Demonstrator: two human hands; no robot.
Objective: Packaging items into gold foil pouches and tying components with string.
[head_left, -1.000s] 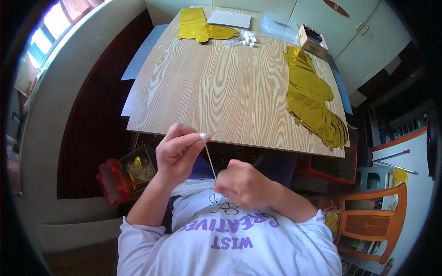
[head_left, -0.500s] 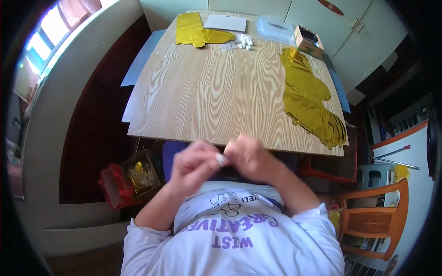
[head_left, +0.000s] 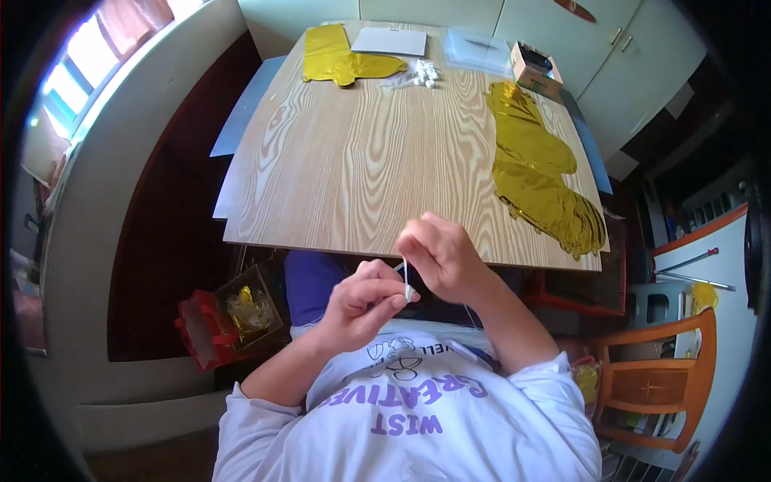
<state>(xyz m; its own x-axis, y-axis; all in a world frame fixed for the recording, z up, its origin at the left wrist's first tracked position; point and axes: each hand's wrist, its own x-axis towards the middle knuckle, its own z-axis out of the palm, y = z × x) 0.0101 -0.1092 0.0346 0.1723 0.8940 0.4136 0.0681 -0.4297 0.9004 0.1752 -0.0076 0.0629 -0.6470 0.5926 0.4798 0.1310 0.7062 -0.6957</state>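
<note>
In front of my body, just off the near table edge, my left hand (head_left: 363, 304) pinches a small white bundle of ribbon (head_left: 410, 295) between thumb and fingertips. A white strand (head_left: 405, 271) runs up from the bundle to my right hand (head_left: 443, 259), whose curled fingers grip it. A thin tail of it also seems to hang below the right wrist. Flat gold foil balloons (head_left: 534, 157) lie along the table's right side. Another gold foil balloon (head_left: 328, 58) lies at the far left. Several small white bundles (head_left: 427, 74) sit beside a clear bag at the back.
On the wooden table (head_left: 345, 177), a white flat box (head_left: 389, 42), clear plastic sheets (head_left: 474, 50) and an open carton (head_left: 536, 71) stand at the back. A red bag (head_left: 201, 329) and a cardboard box (head_left: 261, 305) are low on the left. A wooden chair (head_left: 650, 377) stands right.
My hands have drawn apart. The right one has risen slightly, stretching a white strand, while the left has shifted right and lower with the bundle.
</note>
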